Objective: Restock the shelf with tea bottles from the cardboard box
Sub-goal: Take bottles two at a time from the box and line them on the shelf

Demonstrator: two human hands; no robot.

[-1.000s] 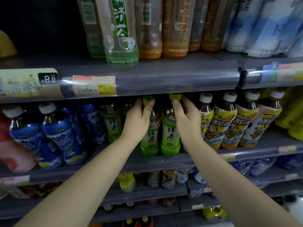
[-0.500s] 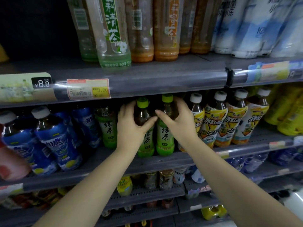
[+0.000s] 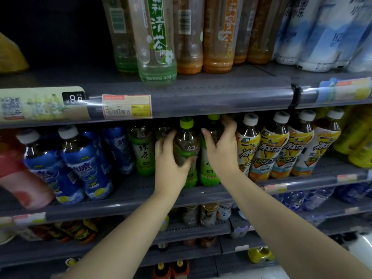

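Dim store shelf [image 3: 201,194], green tea row part-filled: left hand [image 3: 171,162] and right hand [image 3: 223,150] each gripping a green tea bottle [image 3: 187,141], box unseen.

Retail shop, drinks aisle. Grey metal shelf [image 3: 201,93] tiers stacked one above another, each packed with rows of identical bottles: green tea bottles [image 3: 142,152], blue-label bottles [image 3: 84,164], yellow iced-tea bottles [image 3: 261,154]. Price tag [image 3: 126,106] reading 3.00 in a clear strip on the shelf edge, promo strip [image 3: 40,103] with QR code beside it.
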